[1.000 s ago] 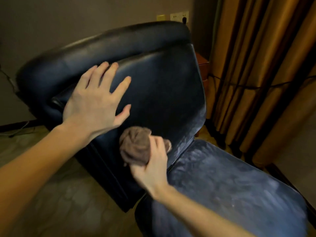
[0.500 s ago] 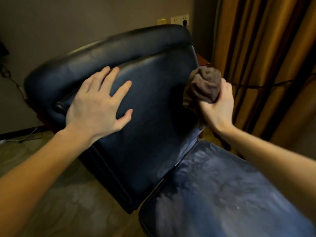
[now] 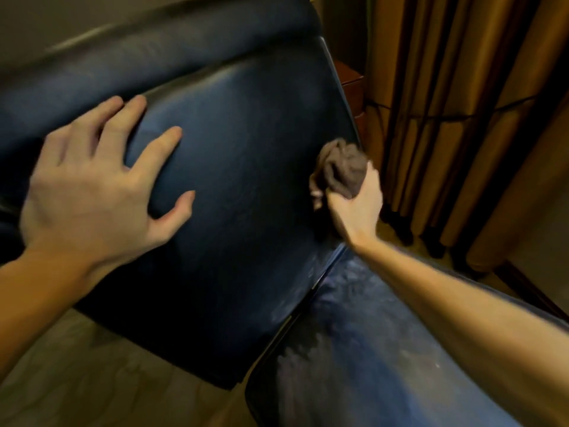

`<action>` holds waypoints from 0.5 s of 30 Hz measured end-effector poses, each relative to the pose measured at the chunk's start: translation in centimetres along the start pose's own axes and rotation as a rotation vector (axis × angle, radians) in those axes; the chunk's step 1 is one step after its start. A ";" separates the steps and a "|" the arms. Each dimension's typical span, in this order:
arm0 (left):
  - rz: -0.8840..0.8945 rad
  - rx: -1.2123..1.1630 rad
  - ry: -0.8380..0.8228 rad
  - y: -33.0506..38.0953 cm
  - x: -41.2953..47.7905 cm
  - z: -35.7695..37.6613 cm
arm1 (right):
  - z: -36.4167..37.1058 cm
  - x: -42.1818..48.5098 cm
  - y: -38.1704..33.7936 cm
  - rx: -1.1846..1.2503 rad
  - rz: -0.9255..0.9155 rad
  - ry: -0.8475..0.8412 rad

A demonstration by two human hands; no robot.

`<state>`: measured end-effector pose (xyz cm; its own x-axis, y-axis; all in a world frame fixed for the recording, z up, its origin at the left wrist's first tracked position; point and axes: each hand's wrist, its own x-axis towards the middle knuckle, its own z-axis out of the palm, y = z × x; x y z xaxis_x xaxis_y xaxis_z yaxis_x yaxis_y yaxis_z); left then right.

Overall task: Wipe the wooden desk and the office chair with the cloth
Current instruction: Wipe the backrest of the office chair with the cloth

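Here, a person's left hand (image 3: 92,192) rests spread-fingered on the dark padded backrest of the office chair (image 3: 234,186), while the right hand (image 3: 357,208) grips a bunched brown cloth (image 3: 341,169) against the backrest's right edge, beside tan curtains (image 3: 462,118).

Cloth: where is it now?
Head view, right of centre: cloth bunched in the right hand at the right edge of the chair backrest, beside the curtains.
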<state>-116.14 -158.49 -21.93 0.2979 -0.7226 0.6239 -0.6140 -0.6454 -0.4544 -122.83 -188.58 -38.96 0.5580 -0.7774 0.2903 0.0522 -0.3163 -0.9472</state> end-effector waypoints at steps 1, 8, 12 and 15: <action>0.000 0.013 -0.007 0.1 0.1 -0.2 | 1.1 -2.7 0.0 0.035 0.012 -0.069; -0.016 0.102 -0.045 0.7 -0.1 -1.8 | 3.5 -20.0 -2.7 0.210 -0.078 -0.372; -0.012 0.107 -0.047 1.1 0.1 -2.4 | -2.2 -16.2 -3.3 0.186 -0.090 -0.418; -0.006 0.123 -0.043 1.3 0.1 -2.2 | -6.1 -9.7 -3.0 0.161 -0.062 -0.189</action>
<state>-118.47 -158.83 -21.09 0.3337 -0.7271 0.6000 -0.5188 -0.6731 -0.5271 -133.45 -183.35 -38.15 0.6940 -0.6389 0.3319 0.2135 -0.2576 -0.9424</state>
